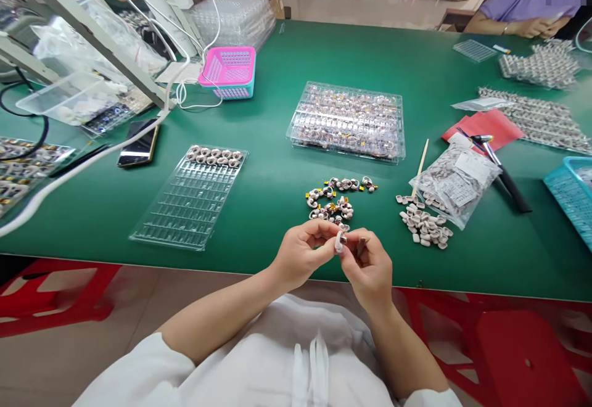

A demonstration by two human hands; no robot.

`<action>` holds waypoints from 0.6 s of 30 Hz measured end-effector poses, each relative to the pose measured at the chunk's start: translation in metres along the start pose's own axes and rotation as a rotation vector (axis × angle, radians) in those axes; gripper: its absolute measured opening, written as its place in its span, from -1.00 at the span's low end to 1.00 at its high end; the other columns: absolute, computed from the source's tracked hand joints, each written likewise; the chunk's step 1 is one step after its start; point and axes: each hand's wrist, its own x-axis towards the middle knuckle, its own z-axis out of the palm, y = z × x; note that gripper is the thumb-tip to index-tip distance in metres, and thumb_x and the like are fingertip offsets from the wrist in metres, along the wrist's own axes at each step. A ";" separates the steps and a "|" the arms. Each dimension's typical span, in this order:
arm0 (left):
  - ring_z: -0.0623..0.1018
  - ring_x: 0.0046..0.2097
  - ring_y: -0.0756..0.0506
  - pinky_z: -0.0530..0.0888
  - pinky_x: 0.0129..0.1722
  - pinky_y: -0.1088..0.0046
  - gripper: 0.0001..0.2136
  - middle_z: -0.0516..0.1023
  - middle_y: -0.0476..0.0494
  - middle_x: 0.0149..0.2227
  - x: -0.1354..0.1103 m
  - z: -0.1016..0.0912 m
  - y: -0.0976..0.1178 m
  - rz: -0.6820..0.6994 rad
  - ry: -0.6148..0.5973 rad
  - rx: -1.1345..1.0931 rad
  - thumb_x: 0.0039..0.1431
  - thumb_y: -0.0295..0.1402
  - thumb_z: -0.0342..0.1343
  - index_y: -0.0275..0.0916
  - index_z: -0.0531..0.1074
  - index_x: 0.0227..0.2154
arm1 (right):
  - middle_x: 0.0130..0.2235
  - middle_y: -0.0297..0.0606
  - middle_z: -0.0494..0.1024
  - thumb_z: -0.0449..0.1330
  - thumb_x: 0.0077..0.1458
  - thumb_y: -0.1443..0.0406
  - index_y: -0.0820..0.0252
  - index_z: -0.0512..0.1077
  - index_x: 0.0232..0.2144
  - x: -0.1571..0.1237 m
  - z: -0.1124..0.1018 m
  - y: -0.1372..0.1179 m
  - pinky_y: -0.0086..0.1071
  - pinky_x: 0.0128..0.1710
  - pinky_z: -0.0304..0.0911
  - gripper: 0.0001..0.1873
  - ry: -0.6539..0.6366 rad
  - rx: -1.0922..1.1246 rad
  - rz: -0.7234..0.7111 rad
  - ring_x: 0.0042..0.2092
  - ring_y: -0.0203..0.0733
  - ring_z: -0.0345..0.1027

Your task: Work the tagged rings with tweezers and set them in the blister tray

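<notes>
Over the table's near edge, my left hand (300, 251) pinches a small white curved clip-like piece (340, 243) between thumb and fingertips. My right hand (370, 265) meets it from the other side, its thumb and forefinger closed on the same piece. A small dark spot shows among the right fingers; I cannot tell what it is. Just beyond my hands lies a loose cluster of similar curved pieces (330, 211) with yellow tabs. Right of them is a pile of small pale caps (425, 225), partly beneath a clear plastic bag (462, 179) of more caps.
A clear tray (185, 203) at left holds pieces in its far rows. Stacked filled trays (346, 122) stand ahead. Around them are a phone (139, 142), a pink basket (229, 66), a wooden stick (420, 166), a black-handled hammer (509, 185) and a blue basket (571, 194). Another person (531, 3) sits far right.
</notes>
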 end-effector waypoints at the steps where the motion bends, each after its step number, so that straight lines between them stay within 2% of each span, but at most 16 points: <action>1: 0.59 -0.30 -0.06 0.56 -0.23 0.47 -0.78 0.64 -0.15 -0.32 -0.001 0.000 -0.001 0.025 0.010 0.037 0.02 -0.26 0.35 -0.30 0.59 -0.33 | -0.39 -0.37 0.40 0.22 0.13 0.31 0.13 0.42 -0.30 0.001 0.001 -0.001 -0.52 -0.59 0.21 -0.95 0.011 0.006 0.010 -0.51 -0.39 0.18; 5: 0.63 -0.21 -0.12 0.57 -0.13 0.43 -0.78 0.67 -0.21 -0.23 -0.003 -0.002 -0.002 0.054 -0.014 0.102 0.09 -0.25 0.31 -0.30 0.61 -0.27 | -0.38 -0.37 0.41 0.22 0.13 0.30 0.15 0.41 -0.32 0.002 0.003 -0.002 -0.50 -0.55 0.24 -0.95 0.036 0.064 0.052 -0.49 -0.38 0.22; 11: 0.65 -0.19 -0.15 0.60 -0.13 0.38 -0.69 0.69 -0.20 -0.25 -0.002 -0.003 -0.001 0.006 -0.049 0.043 0.08 -0.21 0.32 -0.30 0.60 -0.16 | -0.40 -0.36 0.42 0.21 0.14 0.28 0.16 0.42 -0.34 0.003 0.004 0.000 -0.48 -0.52 0.26 -0.93 0.023 0.098 0.083 -0.47 -0.36 0.25; 18: 0.63 -0.26 -0.11 0.60 -0.19 0.41 -0.73 0.68 -0.19 -0.30 -0.001 -0.002 0.002 -0.024 -0.041 -0.011 0.05 -0.21 0.34 -0.32 0.61 -0.29 | -0.34 -0.33 0.44 0.21 0.17 0.25 0.15 0.45 -0.30 0.002 -0.002 -0.001 -0.46 -0.50 0.26 -0.91 -0.016 0.065 0.073 -0.45 -0.34 0.24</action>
